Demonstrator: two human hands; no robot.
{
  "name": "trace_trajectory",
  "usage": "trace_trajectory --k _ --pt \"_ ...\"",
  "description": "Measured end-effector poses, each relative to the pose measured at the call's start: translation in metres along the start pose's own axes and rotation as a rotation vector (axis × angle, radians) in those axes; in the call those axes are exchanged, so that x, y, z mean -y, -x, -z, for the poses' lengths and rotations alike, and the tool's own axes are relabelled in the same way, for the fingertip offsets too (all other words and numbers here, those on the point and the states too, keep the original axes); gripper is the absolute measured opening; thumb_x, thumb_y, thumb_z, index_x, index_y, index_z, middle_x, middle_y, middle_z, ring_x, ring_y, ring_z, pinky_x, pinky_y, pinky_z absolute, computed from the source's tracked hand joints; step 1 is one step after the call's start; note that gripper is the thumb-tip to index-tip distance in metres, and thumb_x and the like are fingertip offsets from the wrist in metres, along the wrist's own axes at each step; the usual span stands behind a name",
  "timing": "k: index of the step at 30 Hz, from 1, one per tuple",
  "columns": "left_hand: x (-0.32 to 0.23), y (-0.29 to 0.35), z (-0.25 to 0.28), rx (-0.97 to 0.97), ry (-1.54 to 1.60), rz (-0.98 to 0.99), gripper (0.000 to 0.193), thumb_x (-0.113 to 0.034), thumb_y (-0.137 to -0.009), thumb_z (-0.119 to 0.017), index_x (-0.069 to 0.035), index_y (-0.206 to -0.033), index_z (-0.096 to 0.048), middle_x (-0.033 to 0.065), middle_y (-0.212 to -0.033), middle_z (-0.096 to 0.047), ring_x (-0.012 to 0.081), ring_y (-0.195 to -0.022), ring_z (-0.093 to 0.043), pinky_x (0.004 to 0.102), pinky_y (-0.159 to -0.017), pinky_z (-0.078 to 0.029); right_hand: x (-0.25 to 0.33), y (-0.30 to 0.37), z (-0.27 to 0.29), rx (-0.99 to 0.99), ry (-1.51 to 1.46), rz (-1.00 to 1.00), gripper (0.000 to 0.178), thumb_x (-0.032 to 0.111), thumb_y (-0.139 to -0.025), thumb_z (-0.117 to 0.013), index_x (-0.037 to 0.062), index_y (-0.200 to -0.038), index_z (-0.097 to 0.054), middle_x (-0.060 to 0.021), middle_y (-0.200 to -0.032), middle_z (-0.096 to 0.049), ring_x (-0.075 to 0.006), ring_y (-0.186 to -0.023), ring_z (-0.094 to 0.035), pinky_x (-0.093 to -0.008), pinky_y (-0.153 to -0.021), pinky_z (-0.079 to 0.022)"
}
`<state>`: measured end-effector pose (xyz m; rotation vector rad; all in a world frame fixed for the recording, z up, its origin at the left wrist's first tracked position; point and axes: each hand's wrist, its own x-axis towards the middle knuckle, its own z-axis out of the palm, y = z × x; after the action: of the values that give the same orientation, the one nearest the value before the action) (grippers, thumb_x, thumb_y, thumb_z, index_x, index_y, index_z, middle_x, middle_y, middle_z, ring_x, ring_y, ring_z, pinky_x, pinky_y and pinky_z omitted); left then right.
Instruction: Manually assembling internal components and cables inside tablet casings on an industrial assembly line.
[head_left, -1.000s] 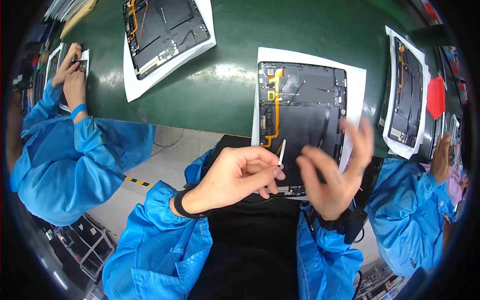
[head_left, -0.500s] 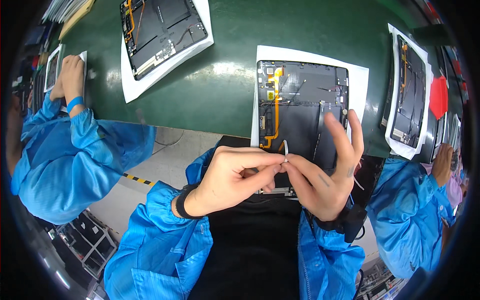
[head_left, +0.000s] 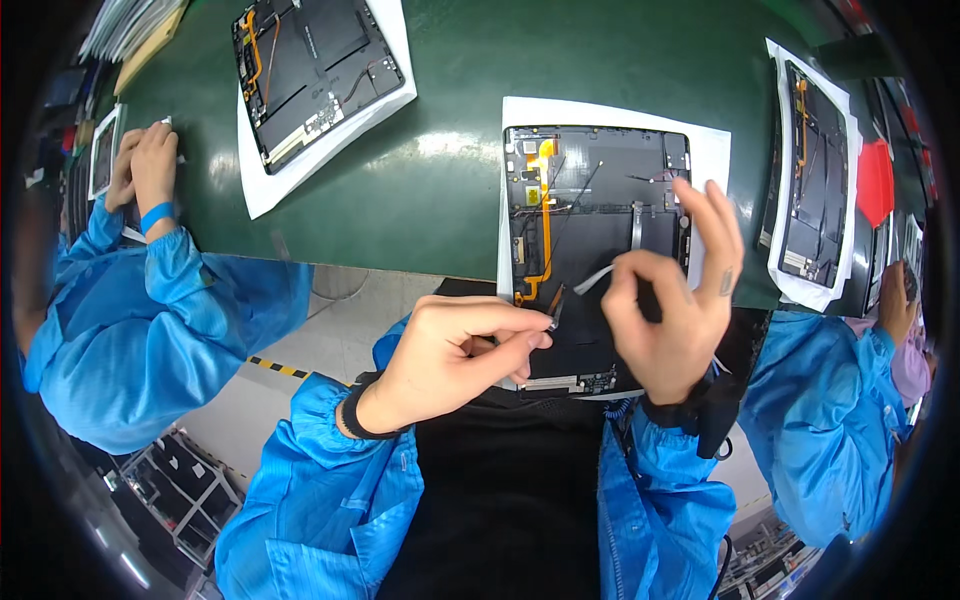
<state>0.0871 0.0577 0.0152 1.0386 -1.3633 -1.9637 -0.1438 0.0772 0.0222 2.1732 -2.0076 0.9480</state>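
Observation:
My left hand (head_left: 455, 350) has thumb and forefinger pinched together over the lower part of an open tablet housing (head_left: 590, 235). A tiny silvery piece shows at those fingertips, too small to name. To its right, my right hand (head_left: 675, 320) pinches a thin white strip (head_left: 594, 280) between thumb and forefinger, the other fingers raised. The strip's free end points left, above the black housing. An orange flat cable (head_left: 546, 215) runs down the housing's left side, and thin black wires cross its upper half. My right hand hides the housing's lower right part.
The housing lies on a white sheet (head_left: 712, 150) at the near edge of the green table (head_left: 450, 200). Similar housings on white sheets lie at upper left (head_left: 320, 80) and right (head_left: 815, 170). Co-workers in blue sit on both sides; a red piece (head_left: 875, 185) lies far right.
My hands, which met at the fingertips, have come apart. My right hand has drawn the white strip up and right; my left hand has shifted slightly left, still pinching.

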Motion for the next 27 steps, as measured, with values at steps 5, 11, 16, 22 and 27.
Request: trace_trajectory --k 5,11,16,22,27 --pt "-0.002 0.003 0.009 -0.009 0.027 0.033 0.02 0.01 -0.098 -0.067 0.009 -0.117 -0.074 0.0188 -0.098 -0.078 0.0178 -0.076 -0.076 0.0301 -0.068 -0.065 -0.031 0.007 0.05 0.104 -0.088 -0.17 0.014 -0.003 -0.075 -0.075 -0.0002 -0.088 -0.073 -0.0207 -0.138 -0.065 -0.0438 -0.133 -0.06 -0.0499 -0.112 -0.046" --pt "-0.014 -0.009 0.015 0.067 0.107 0.106 0.014 0.01 -0.099 -0.066 0.01 -0.112 -0.071 0.0164 -0.096 -0.076 0.0164 -0.074 -0.075 0.0286 -0.065 -0.063 -0.062 0.054 0.142 0.58 0.078 -0.561 0.019 -0.005 -0.077 -0.076 -0.0044 -0.095 -0.071 -0.0197 -0.12 -0.071 -0.0307 -0.106 -0.072 -0.0399 -0.093 -0.055" --pt "-0.029 -0.021 0.013 0.089 0.037 0.116 0.008 0.01 -0.098 -0.068 0.01 -0.106 -0.07 0.0131 -0.088 -0.075 0.0133 -0.07 -0.072 0.0251 -0.055 -0.058 -0.017 0.019 0.116 0.484 -0.175 -0.513 0.021 0.001 -0.082 -0.083 0.0001 -0.099 -0.072 -0.0164 -0.115 -0.074 -0.0237 -0.081 -0.073 -0.0302 -0.066 -0.055" --pt "-0.03 -0.02 0.017 0.142 -0.052 0.115 0.008 0.008 -0.097 -0.072 0.008 -0.104 -0.071 0.0109 -0.088 -0.075 0.0109 -0.072 -0.071 0.0234 -0.064 -0.056 0.014 -0.009 0.025 0.349 -0.49 -0.005 0.048 0.007 -0.076 -0.087 0.0035 -0.122 -0.072 -0.0107 -0.117 -0.074 -0.0243 -0.094 -0.076 -0.0359 -0.072 -0.063" --pt "-0.028 -0.023 0.016 0.061 0.015 -0.021 0.011 0.0 -0.094 -0.08 0.002 -0.103 -0.075 0.0065 -0.084 -0.074 0.0097 -0.073 -0.069 0.0224 -0.061 -0.052 0.016 -0.014 0.021 0.379 -0.501 0.127 0.037 0.005 -0.077 -0.086 0.0018 -0.112 -0.075 -0.0083 -0.102 -0.078 -0.0215 -0.081 -0.077 -0.0305 -0.064 -0.062"
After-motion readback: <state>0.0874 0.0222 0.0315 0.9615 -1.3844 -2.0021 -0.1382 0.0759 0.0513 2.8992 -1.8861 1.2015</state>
